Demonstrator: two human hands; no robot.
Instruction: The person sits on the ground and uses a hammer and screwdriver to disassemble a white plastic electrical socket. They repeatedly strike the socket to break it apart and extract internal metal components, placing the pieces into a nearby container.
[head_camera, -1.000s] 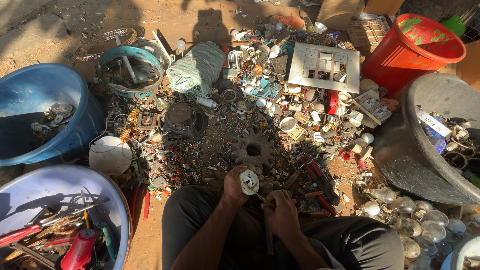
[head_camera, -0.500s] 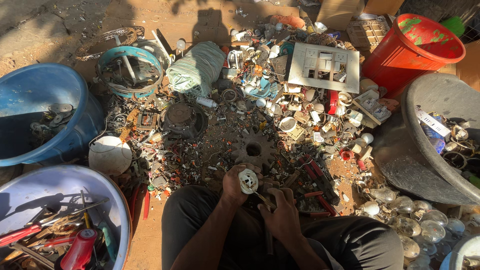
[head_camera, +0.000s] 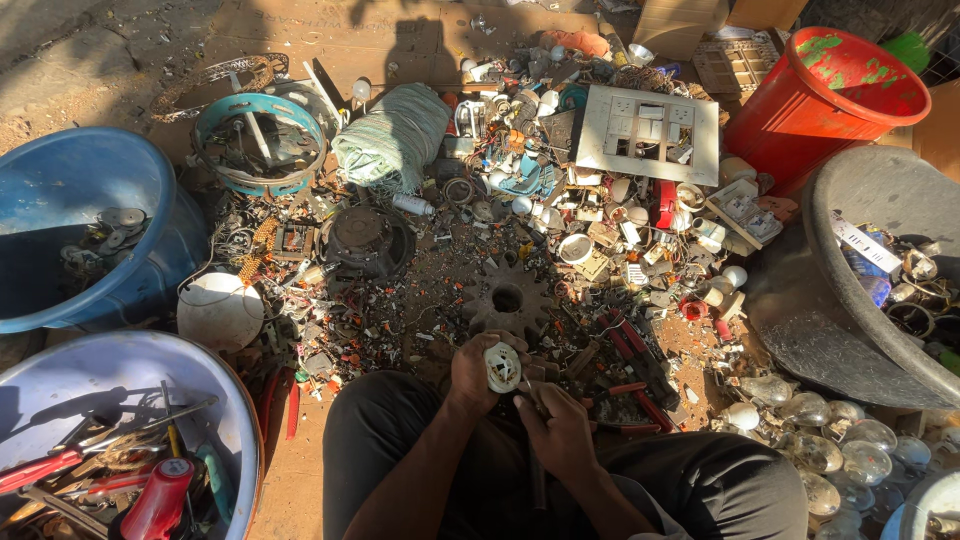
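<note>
Left hand closed round small white round fitting, held above lap, just below rusty gear on ground; right hand gripping thin dark tool, tip at fitting

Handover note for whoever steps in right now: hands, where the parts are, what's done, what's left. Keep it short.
Left hand: grips a small round white fitting, face up, over the lap.
Right hand: closed on a thin dark tool; its tip is at the fitting's edge.
Around: rusty gear just ahead, glass bulbs at right, tool basin at left.
Done: fitting in hand, looks unopened.
Left: likely prying it apart.
</note>
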